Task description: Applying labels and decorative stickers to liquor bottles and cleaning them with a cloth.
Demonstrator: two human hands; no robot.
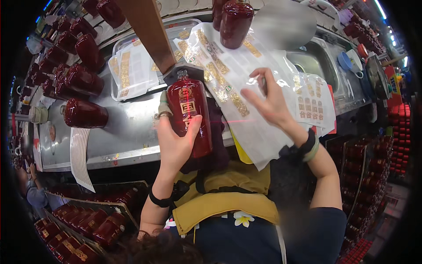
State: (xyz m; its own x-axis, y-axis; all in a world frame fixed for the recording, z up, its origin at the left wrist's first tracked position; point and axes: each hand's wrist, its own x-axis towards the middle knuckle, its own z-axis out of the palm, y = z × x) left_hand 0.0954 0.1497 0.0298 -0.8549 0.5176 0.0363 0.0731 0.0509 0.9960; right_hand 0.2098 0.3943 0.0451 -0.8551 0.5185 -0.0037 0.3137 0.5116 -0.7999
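Note:
My left hand [173, 143] is closed around a dark red glass bottle [191, 99] with gold characters down its front. The thumb presses on the lower part of the gold lettering, and a pale cover sits on one finger. The bottle leans neck-away against a dark block at the foot of a brown post [147, 33]. To the right, my right hand [270, 101] hovers with thumb and fingers apart, and nothing shows in it. Below it lies a long translucent sheet [250, 136] bearing gold decals [228, 90]. A thin red light line crosses the bottle and sheet.
Several red bottles [85, 113] lie at the left of the metal table [127, 143]. Two more bottles [236, 24] stand at the back. A tray [118, 44] holds decal sheets; a sink [318, 57] is at right. A striped paper strip [81, 160] hangs over the front edge. Bottle racks [369, 176] flank me.

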